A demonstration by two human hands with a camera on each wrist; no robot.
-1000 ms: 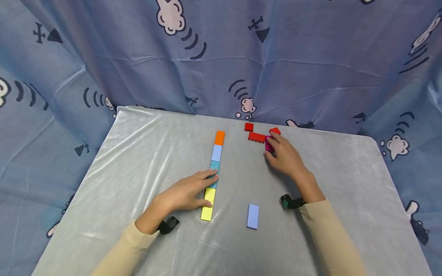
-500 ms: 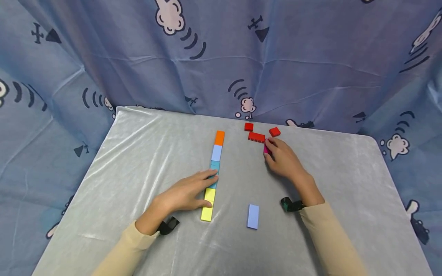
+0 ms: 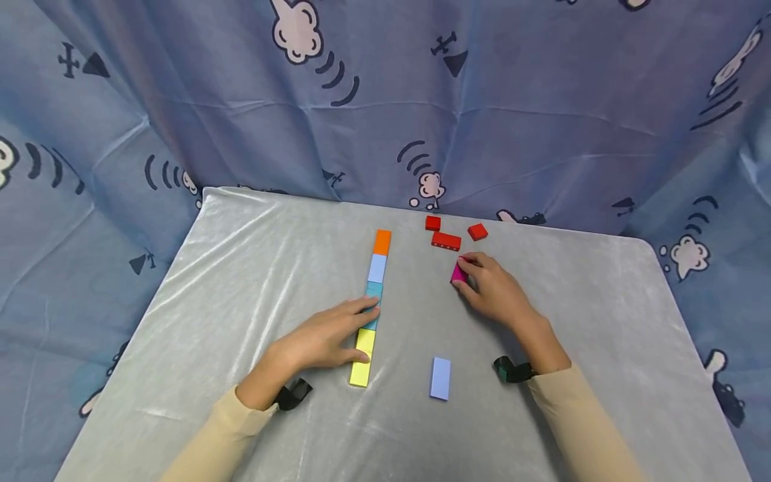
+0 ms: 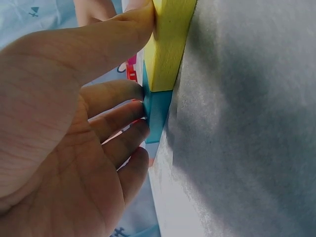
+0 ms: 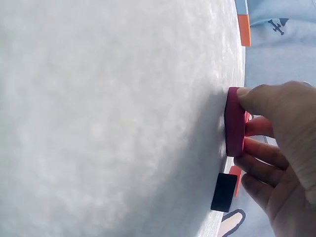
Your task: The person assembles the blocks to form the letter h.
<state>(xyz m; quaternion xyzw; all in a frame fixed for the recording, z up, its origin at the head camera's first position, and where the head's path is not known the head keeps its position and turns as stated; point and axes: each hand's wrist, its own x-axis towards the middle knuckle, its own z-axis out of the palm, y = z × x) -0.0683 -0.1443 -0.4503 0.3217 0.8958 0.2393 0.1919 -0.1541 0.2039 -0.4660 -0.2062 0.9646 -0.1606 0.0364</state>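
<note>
My right hand [image 3: 496, 291] pinches a magenta block [image 3: 458, 270] between thumb and fingers. In the right wrist view the magenta block [image 5: 235, 123] stands out beyond the thumb, above its shadow on the cloth. My left hand [image 3: 319, 337] lies across a straight row of blocks with its fingers loosely extended. The thumb touches the yellow block [image 3: 360, 373] at the near end, and the fingertips rest on the teal part [image 3: 374, 289]. Beyond the teal come a light blue block [image 3: 377, 269] and an orange block [image 3: 382, 242]. The left hand partly covers the row's middle.
A periwinkle block [image 3: 440, 379] lies alone between the arms. Toward the back edge are a small red block [image 3: 432, 223], a longer red block [image 3: 446, 242] and another small red block [image 3: 478, 231]. A grey cloth [image 3: 241, 335] covers the table; a patterned blue curtain [image 3: 373, 120] hangs behind.
The right hand has drawn the magenta block away from the red blocks, toward the near left, and the block has turned slightly. The left hand stays in place on the row.
</note>
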